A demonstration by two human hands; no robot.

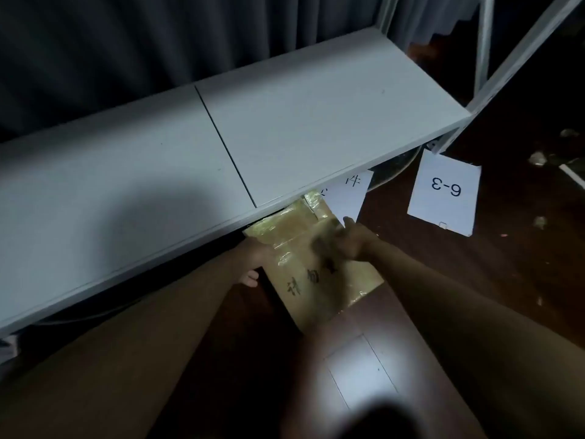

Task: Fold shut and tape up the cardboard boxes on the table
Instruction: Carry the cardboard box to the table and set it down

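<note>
Box [319, 274] lies between left hand [253, 258] and right hand [342, 242].

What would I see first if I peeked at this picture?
Two hands, the left hand and the blurred right hand, reaching onto a taped cardboard box on the dark floor, half tucked under a long white table. To the right, a white sheet marked 6-3 lies on the floor.

The single head-worn camera looked steeply forward and down from close above, past both forearms, onto the near edge of the white table [190, 172] and the dark wooden floor [474, 280] beneath it.
</note>
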